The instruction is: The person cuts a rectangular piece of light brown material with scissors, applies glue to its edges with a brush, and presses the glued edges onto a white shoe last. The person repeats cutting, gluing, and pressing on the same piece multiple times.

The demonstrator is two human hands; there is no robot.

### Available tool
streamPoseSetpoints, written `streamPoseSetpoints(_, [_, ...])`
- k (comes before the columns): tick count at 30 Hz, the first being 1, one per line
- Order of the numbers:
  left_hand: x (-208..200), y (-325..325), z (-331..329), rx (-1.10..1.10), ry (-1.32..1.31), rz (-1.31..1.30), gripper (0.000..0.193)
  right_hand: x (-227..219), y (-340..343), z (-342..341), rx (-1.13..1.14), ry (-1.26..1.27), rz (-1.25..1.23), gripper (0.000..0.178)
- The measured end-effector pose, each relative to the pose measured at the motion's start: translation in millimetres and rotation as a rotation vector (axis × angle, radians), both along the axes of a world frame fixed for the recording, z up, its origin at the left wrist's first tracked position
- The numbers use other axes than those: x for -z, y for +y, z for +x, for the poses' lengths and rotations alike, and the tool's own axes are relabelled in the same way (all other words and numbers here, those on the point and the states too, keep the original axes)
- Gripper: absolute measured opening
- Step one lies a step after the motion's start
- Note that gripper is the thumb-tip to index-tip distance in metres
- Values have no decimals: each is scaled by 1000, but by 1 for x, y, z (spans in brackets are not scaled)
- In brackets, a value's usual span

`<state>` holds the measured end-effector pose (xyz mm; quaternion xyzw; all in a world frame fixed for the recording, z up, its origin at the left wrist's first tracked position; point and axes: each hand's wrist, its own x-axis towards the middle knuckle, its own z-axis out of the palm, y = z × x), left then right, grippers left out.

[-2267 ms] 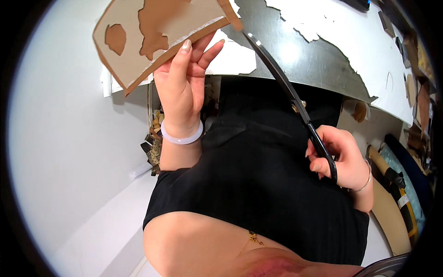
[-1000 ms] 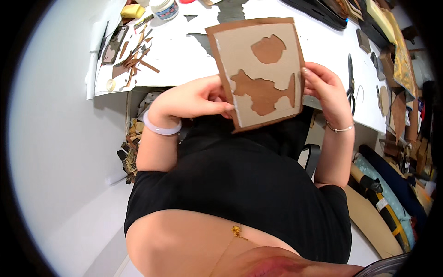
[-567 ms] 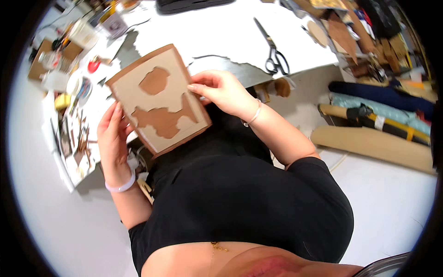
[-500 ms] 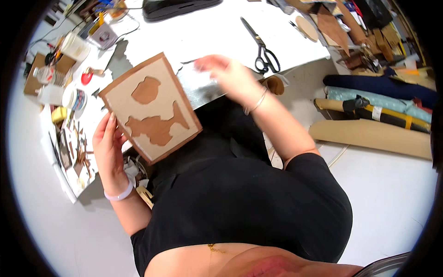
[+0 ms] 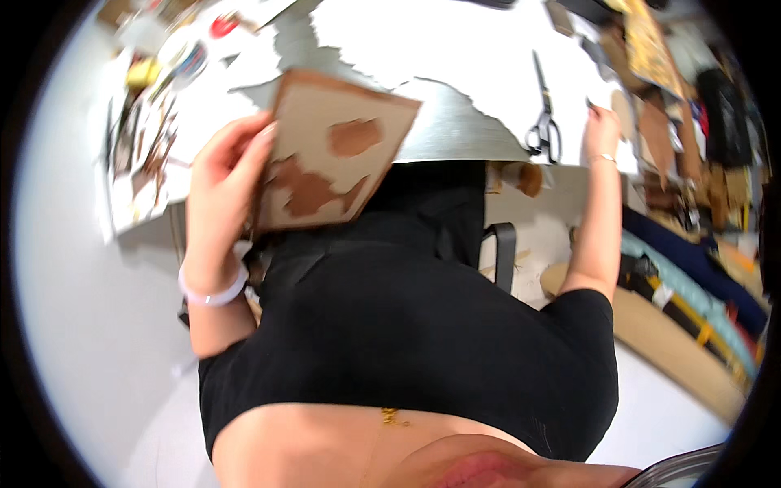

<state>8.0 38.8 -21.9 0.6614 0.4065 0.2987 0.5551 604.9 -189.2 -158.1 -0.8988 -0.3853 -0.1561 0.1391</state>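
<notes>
A smooth, pale wall (image 5: pixel 65 268) closes off the room at 9 o'clock. A table (image 5: pixel 464 134) extends across 12 o'clock: its shiny grey top shows between sections of white covering (image 5: pixel 423 37) with ragged, torn-looking edges. Long rolls of material (image 5: pixel 691 297), in navy, light blue, black-and-yellow and tan, lie stacked at 3 to 4 o'clock, beside the table.

The panel (image 5: pixel 335 163) is at 11 o'clock, tilted, over the table's near edge. It consists of a flat beige board bordered in brown; irregular cutouts expose brown within. Blur hides its finer texture.

Black scissors (image 5: pixel 543 122) rest on the white covering at 2 o'clock, blades pointing toward 12, loop handles toward the near edge.

The left hand (image 5: pixel 232 159), at 10 o'clock, holds the panel by its left edge, thumb on the face. The right hand (image 5: pixel 602 128), at 2 o'clock, is near a tan oval (image 5: pixel 625 118); its grip cannot be determined.

Thin brown strips (image 5: pixel 159 167) lie loose between 9 and 10 o'clock. A yellow block (image 5: pixel 143 73) is at 10.
</notes>
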Motion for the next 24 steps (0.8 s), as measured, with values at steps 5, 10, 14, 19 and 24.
streamPoseSetpoints(5, [-9, -25, 22, -9, -30, 205, 19, -70, 31, -130, -258, 683, 702, 26])
streamPoseSetpoints(10, [-31, -48, 30, 21, 146, 674, 23, -115, 33, -312, -697, 970, 654, 43])
streamPoseSetpoints(14, [-49, -64, 24, 12, 219, 848, 25, -135, 60, -360, -922, 742, 616, 35])
streamPoseSetpoints(19, [-51, -66, 16, 19, 154, 864, 25, -146, 76, -384, -944, 915, 735, 38])
streamPoseSetpoints(24, [-47, -67, 9, 28, 156, 761, 26, -152, 78, -389, -997, 895, 632, 35])
